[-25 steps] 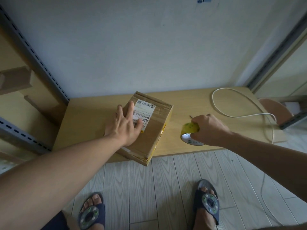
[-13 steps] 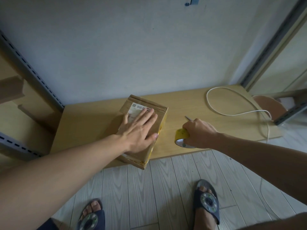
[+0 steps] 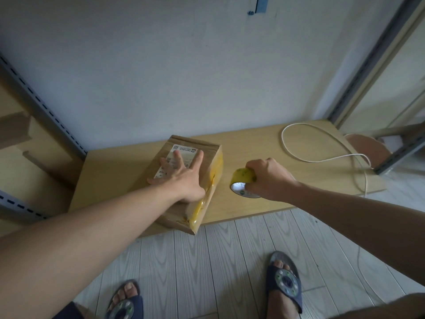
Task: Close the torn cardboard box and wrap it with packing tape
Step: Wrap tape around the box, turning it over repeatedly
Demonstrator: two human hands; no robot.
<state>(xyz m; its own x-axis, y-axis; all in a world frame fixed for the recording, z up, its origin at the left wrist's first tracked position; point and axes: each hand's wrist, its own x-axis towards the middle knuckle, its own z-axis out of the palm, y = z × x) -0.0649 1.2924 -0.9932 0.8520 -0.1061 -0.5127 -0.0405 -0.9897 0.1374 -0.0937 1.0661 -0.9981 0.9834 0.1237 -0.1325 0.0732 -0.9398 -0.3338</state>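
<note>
The cardboard box (image 3: 208,161) is lying closed on the low table (image 3: 115,178), one corner overhanging the edge. The left hand (image 3: 181,180) is pressing its top, fingers spread; the right hand (image 3: 270,178) is gripping the tape roll (image 3: 242,177) beside it. The box seems light and stiff; I'd be holding its top flat.

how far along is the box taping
Done: the cardboard box is closed, yellow tape on its right side. In hand: left hand presses its top, right hand grips the tape roll. Left: wrapping; no strip joins roll and box.
</note>
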